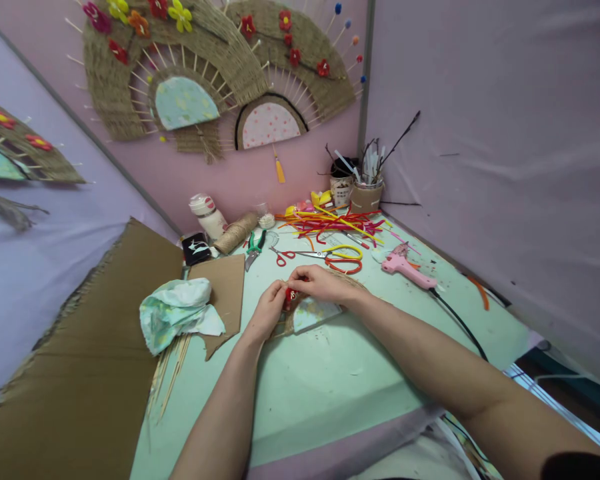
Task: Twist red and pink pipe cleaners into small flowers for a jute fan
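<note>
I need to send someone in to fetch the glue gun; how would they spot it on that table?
Start at the pale green table and look past the right hand, toward the purple wall on the right. The glue gun lies flat there, below the heap of coloured pipe cleaners. It is the only pink tool, with a black cord trailing toward the table's near edge.

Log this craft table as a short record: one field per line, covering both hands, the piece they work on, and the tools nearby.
left hand: left hand touches the small woven fan piece at its left edge
right hand: right hand pinches a small red flower on the piece
surface: pale green table
tools: pink glue gun to the right, green pliers and red scissors behind the hands
materials: pipe cleaners, twine spool, cardboard sheet, crumpled cloth
wall: two finished woven fans
</note>
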Demonstrator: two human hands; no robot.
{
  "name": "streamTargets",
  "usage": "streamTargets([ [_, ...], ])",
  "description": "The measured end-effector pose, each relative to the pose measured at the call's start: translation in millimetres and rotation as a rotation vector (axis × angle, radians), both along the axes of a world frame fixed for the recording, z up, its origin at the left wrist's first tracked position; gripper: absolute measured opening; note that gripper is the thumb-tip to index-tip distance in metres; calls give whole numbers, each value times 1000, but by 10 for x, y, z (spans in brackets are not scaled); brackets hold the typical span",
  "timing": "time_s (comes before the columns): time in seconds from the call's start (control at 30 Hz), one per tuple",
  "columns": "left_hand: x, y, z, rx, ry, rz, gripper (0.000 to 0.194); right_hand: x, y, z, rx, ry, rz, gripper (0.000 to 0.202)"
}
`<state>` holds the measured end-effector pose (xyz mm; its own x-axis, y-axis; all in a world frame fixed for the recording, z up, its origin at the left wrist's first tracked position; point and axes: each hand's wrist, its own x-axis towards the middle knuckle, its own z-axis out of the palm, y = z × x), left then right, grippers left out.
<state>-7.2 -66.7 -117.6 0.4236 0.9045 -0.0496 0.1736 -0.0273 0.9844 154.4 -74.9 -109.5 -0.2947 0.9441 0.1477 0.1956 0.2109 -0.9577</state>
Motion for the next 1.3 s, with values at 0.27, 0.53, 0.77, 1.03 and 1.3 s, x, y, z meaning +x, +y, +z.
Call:
streamTargets([
  [0.27,-14,27,-19,-104,-170,48,22,-58,-23,10,-198,271,-50,22],
  [0.53,5,28,45,-268,-427,83,31,-138,33,-68,-347,552,-289,21],
  [0.77,-27,49,48,-312,-518,139,25,-144,1,-40,-368,501,-167,20],
  [1.03,-22,35,36,-360,-523,75,24,-112,-17,0,-305,396,-141,26],
  [1.3,-16,38,34,-286,-429,102,24,-121,-86,91,-275,297,-139,26],
])
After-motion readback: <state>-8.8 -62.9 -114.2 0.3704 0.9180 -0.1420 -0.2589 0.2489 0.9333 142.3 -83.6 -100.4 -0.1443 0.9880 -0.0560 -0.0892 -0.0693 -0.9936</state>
